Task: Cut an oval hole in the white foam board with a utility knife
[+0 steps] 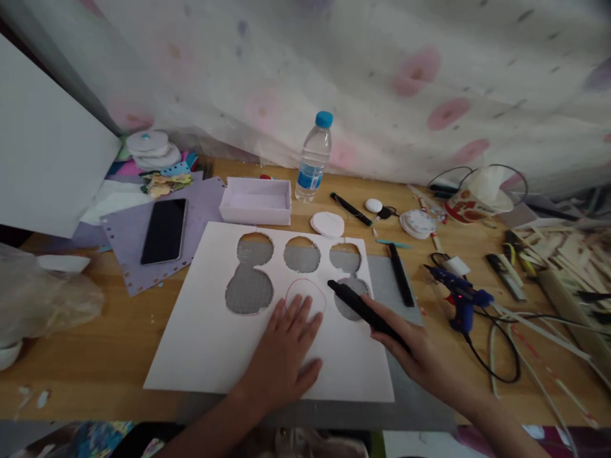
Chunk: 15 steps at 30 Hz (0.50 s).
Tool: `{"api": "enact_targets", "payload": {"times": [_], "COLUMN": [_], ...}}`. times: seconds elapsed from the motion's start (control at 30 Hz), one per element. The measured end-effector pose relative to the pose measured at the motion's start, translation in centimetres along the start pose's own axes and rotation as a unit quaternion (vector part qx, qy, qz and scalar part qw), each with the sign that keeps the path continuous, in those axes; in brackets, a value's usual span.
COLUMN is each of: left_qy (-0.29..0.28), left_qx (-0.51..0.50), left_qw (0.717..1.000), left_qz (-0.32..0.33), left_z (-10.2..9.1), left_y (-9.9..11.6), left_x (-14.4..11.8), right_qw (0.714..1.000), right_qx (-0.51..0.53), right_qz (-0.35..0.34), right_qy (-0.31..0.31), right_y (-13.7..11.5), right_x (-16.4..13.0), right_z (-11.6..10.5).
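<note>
My left hand (289, 346) lies flat with fingers apart on a white foam board (200, 350). Its fingertips rest inside a thin red circle drawn there. In my right hand (405, 340) is a long black craft knife (363, 308), pointing up and left; I cannot make out a blade. Its tip is above the board, right of the red circle, and I cannot tell if it touches. Several round holes (249, 289) are cut in the board, some joined in pairs. Through them shows the grey cutting mat (379, 267) below.
A water bottle (312, 162) and a lidless white box (258, 202) stand behind the board. To the left lies a phone (165, 232) on purple paper. A blue glue gun (461, 296) with its cable, pliers (522, 254) and wooden sticks (568, 254) lie right.
</note>
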<state>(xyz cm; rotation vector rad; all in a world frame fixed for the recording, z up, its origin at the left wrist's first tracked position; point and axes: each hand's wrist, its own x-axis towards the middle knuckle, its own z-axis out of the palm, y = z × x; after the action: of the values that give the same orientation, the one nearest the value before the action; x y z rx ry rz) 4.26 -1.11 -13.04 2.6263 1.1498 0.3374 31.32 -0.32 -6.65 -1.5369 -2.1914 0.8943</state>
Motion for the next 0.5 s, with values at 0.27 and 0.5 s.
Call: {"api": "enact_targets", "payload": {"times": [0.27, 0.5], "left_qy": [-0.02, -0.021], "left_qx": [-0.001, -0.003], "left_qw": [1.0, 1.0], "left_qz": [-0.009, -0.011], "left_z": [0.2, 0.3], "left_y": [-0.1, -0.1], "left_x": [0.1, 0.1], "right_qw": [0.996, 0.986], "right_qx": [-0.089, -0.164], "right_qz": [-0.018, -0.024], "right_qy": [0.009, 0.034], "right_y": [0.2, 0.8], "right_x": [2.8, 4.3], "right_z": [-0.2, 0.0]}}
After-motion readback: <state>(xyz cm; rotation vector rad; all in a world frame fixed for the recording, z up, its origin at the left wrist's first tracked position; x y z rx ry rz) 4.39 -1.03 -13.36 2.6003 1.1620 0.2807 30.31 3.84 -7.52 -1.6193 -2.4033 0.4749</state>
